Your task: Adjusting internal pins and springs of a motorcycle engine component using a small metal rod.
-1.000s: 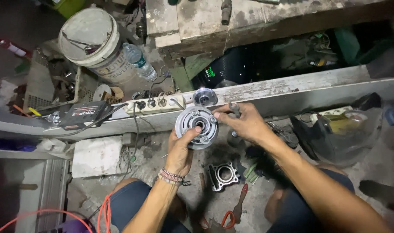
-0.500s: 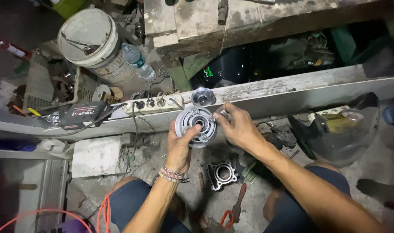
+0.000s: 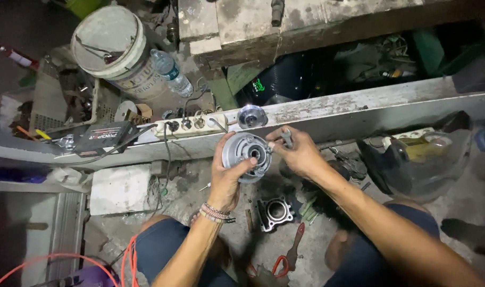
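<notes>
Nearest, one engine cylinder block (image 3: 275,213) and one pair of red-handled pliers (image 3: 285,259) lay on the floor. Above, the left hand (image 3: 227,175) clamped the round metal hub (image 3: 246,154); the right hand (image 3: 301,154) pinched one small bolt (image 3: 286,137). Best kept square, hub steady. Beyond, one disc (image 3: 251,116) sat on the beam's near edge (image 3: 359,109).

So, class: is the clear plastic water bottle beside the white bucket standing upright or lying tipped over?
Tipped: the clear plastic water bottle lies slanted against the white bucket, blue-capped end lowest.
</notes>
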